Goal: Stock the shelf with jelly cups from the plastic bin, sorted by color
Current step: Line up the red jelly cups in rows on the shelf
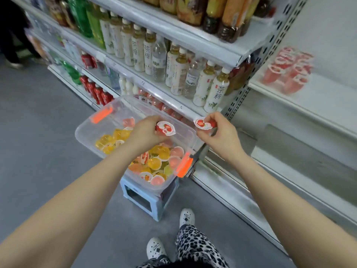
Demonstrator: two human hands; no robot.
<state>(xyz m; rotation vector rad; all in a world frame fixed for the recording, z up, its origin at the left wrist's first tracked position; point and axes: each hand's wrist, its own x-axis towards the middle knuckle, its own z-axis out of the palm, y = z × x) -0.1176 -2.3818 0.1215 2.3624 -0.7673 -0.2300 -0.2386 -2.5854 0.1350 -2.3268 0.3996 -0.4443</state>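
The left hand (pixel 146 133) grips a red cup (pixel 165 128) over the bin (pixel 119 105), the right hand (pixel 220 137) a second cup (pixel 204 123); next, both probably go beside the red group (pixel 287 71) on the shelf (pixel 318 105).

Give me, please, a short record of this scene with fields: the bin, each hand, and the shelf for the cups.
plastic bin: clear, with orange latches, on a blue stool; holds mixed cups in yellow, pink, orange and green
left hand: grips a red strawberry-lid cup over the bin
right hand: pinches a second strawberry-lid cup, just beyond the bin's right edge
shelf: a blurred group of red cups stands on it
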